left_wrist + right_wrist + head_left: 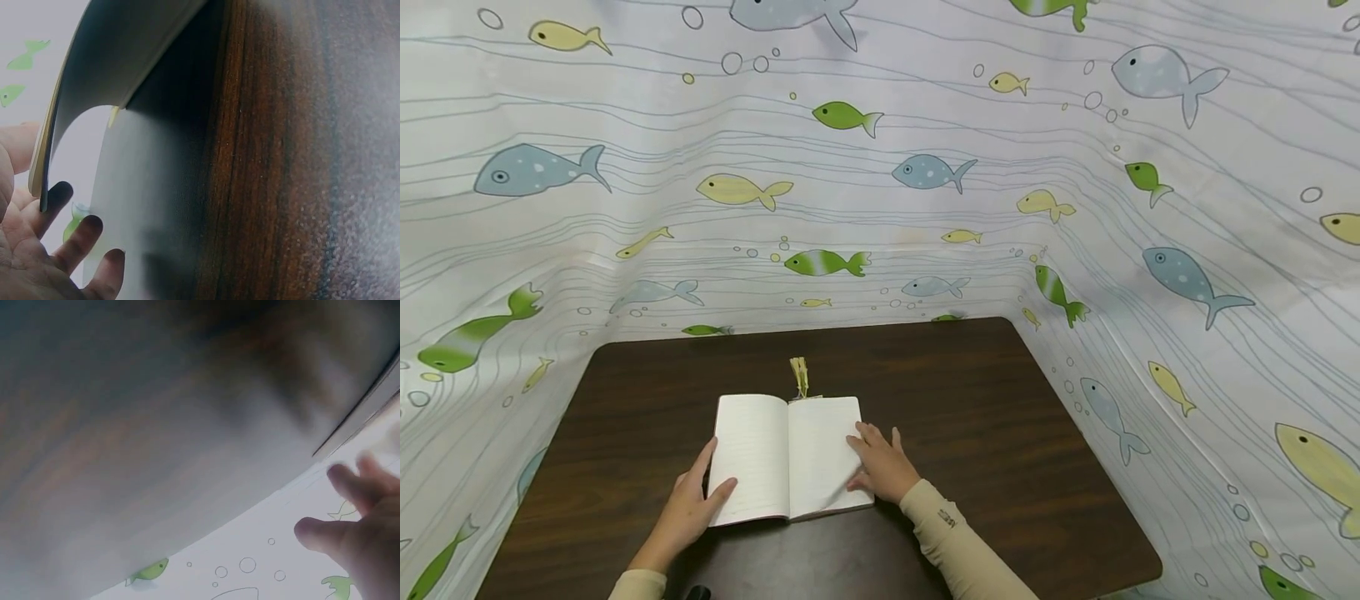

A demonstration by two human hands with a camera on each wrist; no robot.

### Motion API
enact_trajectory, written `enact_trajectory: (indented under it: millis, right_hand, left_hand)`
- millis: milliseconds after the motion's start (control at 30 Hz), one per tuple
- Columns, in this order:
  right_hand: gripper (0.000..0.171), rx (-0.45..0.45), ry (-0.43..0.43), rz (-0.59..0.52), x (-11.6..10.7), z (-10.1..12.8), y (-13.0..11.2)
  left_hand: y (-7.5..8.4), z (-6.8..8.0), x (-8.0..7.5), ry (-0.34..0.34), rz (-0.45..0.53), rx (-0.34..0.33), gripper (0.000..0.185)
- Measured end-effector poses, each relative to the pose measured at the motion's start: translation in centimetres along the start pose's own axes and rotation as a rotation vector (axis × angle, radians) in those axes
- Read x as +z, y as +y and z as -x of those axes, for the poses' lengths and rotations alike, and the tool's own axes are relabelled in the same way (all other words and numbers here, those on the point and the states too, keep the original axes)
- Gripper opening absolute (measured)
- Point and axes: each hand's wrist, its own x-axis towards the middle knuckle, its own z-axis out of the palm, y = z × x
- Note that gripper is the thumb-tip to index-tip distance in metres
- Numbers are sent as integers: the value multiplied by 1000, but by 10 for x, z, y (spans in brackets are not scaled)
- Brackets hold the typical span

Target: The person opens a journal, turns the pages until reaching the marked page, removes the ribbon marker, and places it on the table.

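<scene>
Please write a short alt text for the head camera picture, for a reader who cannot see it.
An open notebook lies on a dark wooden table. The left hand holds its left edge, thumb on the page, and the right hand rests flat on the right page. A yellow ribbon sticks out at the top; a fish-print curtain surrounds the table.

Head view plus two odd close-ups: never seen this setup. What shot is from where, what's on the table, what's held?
No machine here: a person works with bare hands, wearing three cameras. The wide picture comes from the head camera, looking down at a dark wooden table ringed by a fish-print curtain. An open notebook with a yellow ribbon lies on it. The left hand grips the notebook's left edge, thumb on the page; the right hand rests flat on the right page. The close-ups are the wrist cameras; the right one is blurred.
</scene>
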Motion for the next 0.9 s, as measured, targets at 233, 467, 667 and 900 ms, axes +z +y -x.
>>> enact_trajectory:
  millis: [233, 467, 667, 900]
  right_hand:
    - [112, 6, 58, -304, -7, -7, -9]
    - [94, -137, -89, -805, -25, -12, -28]
    - [82, -198, -264, -814, -22, -15, -52]
    - [62, -274, -327, -537, -8, -18, -77]
  left_hand:
    - [0, 0, 0, -8, 7, -12, 83]
    - [0, -1, 0, -3, 10, -12, 82]
    - [2, -1, -1, 2, 13, -16, 80]
    - [7, 0, -3, 13, 43, 0, 67]
